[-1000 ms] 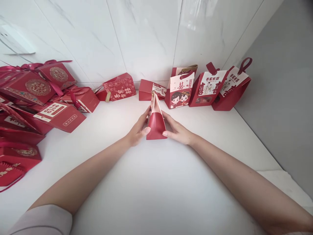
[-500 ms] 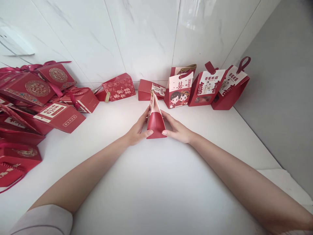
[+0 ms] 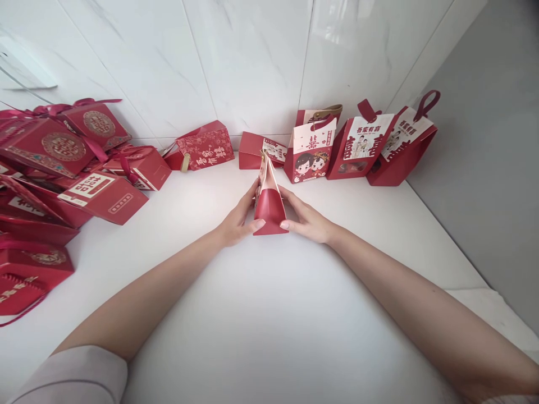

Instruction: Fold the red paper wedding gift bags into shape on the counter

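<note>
A small red gift box [image 3: 269, 207] with a pink-white pointed top stands upright on the white table [image 3: 269, 314], near its middle. My left hand [image 3: 238, 221] presses its left side, thumb on the lower front. My right hand [image 3: 305, 219] clasps the right side, thumb at the bottom front edge. Both hands grip the box between them.
Three upright red gift bags [image 3: 311, 148] [image 3: 360, 148] [image 3: 402, 151] stand along the back wall at the right. Two red boxes [image 3: 206, 147] [image 3: 259, 151] lie at the back centre. A pile of red boxes with ribbons [image 3: 54, 168] fills the left side. A grey wall [image 3: 484, 168] bounds the right.
My hands and the box have barely moved; my left thumb has slid a little further across the box's lower front. The view has shifted slightly.
</note>
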Action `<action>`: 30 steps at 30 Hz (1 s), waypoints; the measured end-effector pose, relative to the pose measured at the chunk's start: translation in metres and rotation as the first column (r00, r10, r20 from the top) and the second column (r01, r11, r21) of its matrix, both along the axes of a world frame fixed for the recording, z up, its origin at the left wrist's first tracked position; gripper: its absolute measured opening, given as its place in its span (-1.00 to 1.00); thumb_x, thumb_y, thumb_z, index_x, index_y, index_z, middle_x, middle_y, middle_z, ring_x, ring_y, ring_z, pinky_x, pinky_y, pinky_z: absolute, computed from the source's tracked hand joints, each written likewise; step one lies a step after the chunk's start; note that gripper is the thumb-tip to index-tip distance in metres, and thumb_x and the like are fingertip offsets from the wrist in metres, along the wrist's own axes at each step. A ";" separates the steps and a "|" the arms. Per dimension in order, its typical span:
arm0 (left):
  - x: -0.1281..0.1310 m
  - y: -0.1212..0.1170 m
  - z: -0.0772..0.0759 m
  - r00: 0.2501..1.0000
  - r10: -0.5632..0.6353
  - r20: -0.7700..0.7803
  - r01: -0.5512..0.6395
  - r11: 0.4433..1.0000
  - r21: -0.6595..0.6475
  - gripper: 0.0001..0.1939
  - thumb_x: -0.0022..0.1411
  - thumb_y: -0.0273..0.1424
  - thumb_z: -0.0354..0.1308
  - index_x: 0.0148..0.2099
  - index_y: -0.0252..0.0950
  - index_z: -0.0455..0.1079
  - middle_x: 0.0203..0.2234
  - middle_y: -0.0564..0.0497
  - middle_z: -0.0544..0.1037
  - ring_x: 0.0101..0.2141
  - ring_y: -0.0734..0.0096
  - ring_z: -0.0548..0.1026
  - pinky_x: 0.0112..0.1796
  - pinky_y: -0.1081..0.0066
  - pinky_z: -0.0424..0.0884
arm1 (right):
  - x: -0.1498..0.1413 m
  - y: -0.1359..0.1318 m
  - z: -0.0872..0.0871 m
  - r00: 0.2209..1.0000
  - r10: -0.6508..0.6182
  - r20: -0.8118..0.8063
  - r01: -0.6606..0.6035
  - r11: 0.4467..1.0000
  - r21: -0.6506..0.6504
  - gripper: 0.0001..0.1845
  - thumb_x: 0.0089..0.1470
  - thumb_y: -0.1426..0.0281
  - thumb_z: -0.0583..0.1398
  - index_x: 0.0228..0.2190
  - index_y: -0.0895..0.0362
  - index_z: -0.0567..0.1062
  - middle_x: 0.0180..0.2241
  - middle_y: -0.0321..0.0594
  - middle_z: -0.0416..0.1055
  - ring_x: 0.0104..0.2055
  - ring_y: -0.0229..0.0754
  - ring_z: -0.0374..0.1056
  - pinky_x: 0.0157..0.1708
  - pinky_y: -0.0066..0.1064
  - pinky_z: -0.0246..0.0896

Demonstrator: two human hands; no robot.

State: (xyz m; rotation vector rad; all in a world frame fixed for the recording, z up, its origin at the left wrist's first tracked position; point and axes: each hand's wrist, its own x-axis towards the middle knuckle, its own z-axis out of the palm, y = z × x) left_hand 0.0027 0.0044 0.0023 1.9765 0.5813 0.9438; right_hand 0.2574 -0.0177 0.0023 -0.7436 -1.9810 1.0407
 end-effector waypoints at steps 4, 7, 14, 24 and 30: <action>-0.002 0.000 0.001 0.999 -0.026 -0.042 0.024 0.999 -0.044 0.03 0.31 0.08 0.25 0.60 -0.04 -0.19 0.57 -0.13 -0.11 0.51 -0.33 -0.07 0.40 -0.28 0.16 | 0.000 0.000 0.000 1.000 -0.003 0.004 0.003 1.000 -0.006 0.10 0.17 -0.16 0.29 0.49 -0.01 -0.01 0.53 0.02 -0.02 0.52 0.19 0.07 0.47 0.16 0.02; -0.001 0.000 0.002 0.999 -0.019 -0.044 0.017 0.999 -0.046 0.04 0.30 0.08 0.25 0.61 -0.05 -0.20 0.57 -0.15 -0.09 0.50 -0.36 -0.03 0.39 -0.29 0.18 | 0.000 -0.001 0.000 1.000 -0.009 0.010 0.009 1.000 -0.004 0.09 0.18 -0.16 0.29 0.49 -0.02 -0.01 0.54 0.00 -0.03 0.52 0.20 0.06 0.47 0.17 0.02; -0.001 -0.001 0.001 0.999 -0.029 -0.040 0.026 0.998 -0.063 0.03 0.31 0.09 0.23 0.60 -0.05 -0.19 0.57 -0.14 -0.13 0.50 -0.33 0.01 0.41 -0.27 0.15 | 0.000 -0.001 0.001 1.000 -0.007 0.008 0.007 1.000 -0.014 0.11 0.18 -0.15 0.29 0.50 0.00 -0.03 0.54 0.02 -0.05 0.53 0.18 0.04 0.48 0.16 0.00; -0.002 0.001 0.000 0.999 -0.032 -0.044 0.029 0.997 -0.066 0.04 0.29 0.11 0.24 0.60 -0.03 -0.19 0.58 -0.11 -0.14 0.50 -0.31 -0.01 0.41 -0.25 0.15 | 0.000 0.000 0.000 1.000 -0.014 0.016 0.014 1.000 -0.008 0.11 0.17 -0.17 0.29 0.49 -0.02 -0.02 0.54 0.00 -0.05 0.54 0.18 0.03 0.48 0.16 0.01; -0.001 -0.001 0.002 0.999 -0.027 -0.039 0.024 0.997 -0.067 0.02 0.30 0.09 0.24 0.60 -0.02 -0.16 0.58 -0.10 -0.14 0.50 -0.34 -0.01 0.39 -0.26 0.17 | 0.000 0.000 -0.001 1.000 -0.011 0.018 0.011 1.000 -0.023 0.12 0.16 -0.18 0.29 0.50 -0.01 -0.03 0.54 0.01 -0.05 0.53 0.20 0.04 0.48 0.17 0.00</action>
